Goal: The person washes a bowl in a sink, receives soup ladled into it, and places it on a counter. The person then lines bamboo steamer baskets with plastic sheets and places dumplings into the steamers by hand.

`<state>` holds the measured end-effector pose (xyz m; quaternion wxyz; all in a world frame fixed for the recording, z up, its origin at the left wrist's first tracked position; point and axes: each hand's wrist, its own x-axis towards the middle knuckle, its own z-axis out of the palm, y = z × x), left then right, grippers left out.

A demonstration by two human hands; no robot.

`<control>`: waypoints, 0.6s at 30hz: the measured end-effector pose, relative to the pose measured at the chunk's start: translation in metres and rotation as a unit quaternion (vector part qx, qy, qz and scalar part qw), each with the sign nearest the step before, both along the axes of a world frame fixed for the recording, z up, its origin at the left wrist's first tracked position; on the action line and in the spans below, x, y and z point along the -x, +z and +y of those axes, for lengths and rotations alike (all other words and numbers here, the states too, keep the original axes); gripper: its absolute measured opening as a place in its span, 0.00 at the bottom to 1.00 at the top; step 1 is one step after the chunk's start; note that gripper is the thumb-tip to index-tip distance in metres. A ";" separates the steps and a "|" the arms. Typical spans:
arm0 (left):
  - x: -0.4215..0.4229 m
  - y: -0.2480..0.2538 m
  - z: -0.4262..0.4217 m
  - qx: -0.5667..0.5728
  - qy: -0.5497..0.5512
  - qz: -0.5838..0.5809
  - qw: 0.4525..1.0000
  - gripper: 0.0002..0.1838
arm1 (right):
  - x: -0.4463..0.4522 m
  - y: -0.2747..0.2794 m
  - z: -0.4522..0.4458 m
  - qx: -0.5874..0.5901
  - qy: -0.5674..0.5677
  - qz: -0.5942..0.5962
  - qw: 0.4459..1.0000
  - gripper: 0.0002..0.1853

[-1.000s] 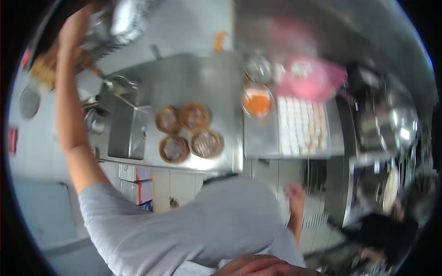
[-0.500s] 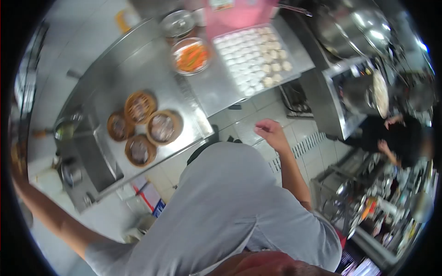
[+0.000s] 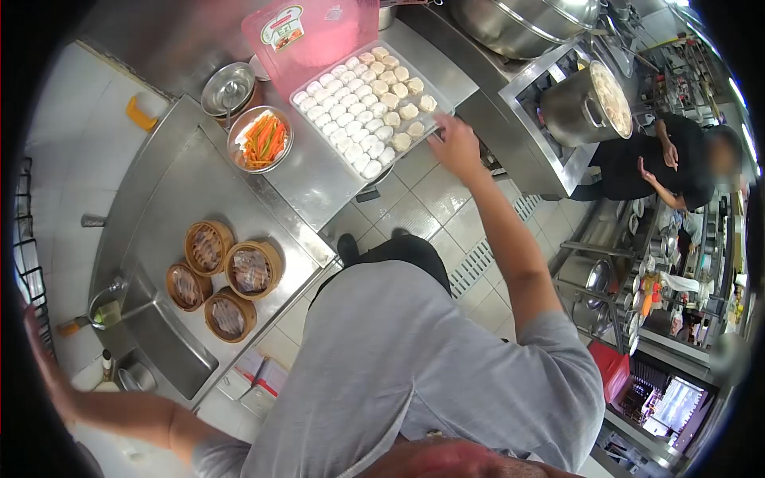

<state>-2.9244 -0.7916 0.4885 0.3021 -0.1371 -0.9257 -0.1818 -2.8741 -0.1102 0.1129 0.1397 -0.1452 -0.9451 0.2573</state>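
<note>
My right hand is at the right corner of a shallow tray, thumb and fingers slightly apart. Whether it touches the rim, I cannot tell. Rows of smooth white dough pieces fill most of the tray, with rougher, yellowish dough pieces along its right side. A pink lid stands raised behind it. Far to the left, my left hand shows edge-on at the dark image border, fingers stretched out, with nothing visible in it.
Several bamboo steamers with wrapped food sit on the steel counter, beside a sink. A bowl of orange and green strips stands left of the tray. At right are a large pot on a stove and a person in black.
My right hand has moved up and forward to the tray's corner. More of my left hand shows at the left border. The view has shifted and become sharper.
</note>
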 end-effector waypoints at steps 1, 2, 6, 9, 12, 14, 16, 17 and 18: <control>0.003 -0.037 0.006 -0.107 -0.051 -0.082 0.990 0.22 | 0.016 0.001 0.007 -0.054 0.020 0.005 0.998 0.19; -0.002 -0.069 0.062 -0.155 -0.108 -0.109 0.976 0.19 | 0.032 0.001 0.015 -0.109 0.041 0.011 0.993 0.19; -0.011 -0.147 0.224 -0.220 -0.181 -0.281 0.917 0.15 | 0.093 -0.022 0.047 -0.232 0.116 -0.156 0.953 0.16; -0.028 -0.191 0.283 -0.270 -0.225 -0.376 0.857 0.14 | 0.113 -0.036 0.059 -0.314 0.162 -0.194 0.915 0.14; -0.043 -0.227 0.322 -0.275 -0.210 -0.420 0.839 0.15 | 0.123 -0.024 0.060 -0.315 0.225 -0.241 0.890 0.13; -0.051 -0.246 0.340 -0.276 -0.200 -0.447 0.827 0.15 | 0.123 -0.022 0.062 -0.305 0.240 -0.255 0.886 0.13; -0.053 -0.255 0.360 -0.269 -0.197 -0.448 0.829 0.15 | 0.125 -0.016 0.065 -0.292 0.259 -0.239 0.889 0.13; -0.055 -0.260 0.369 -0.267 -0.196 -0.449 0.830 0.15 | 0.120 -0.013 0.069 -0.281 0.271 -0.219 0.894 0.13; -0.054 -0.271 0.376 -0.277 -0.201 -0.439 0.831 0.14 | 0.116 -0.011 0.073 -0.270 0.283 -0.200 0.898 0.14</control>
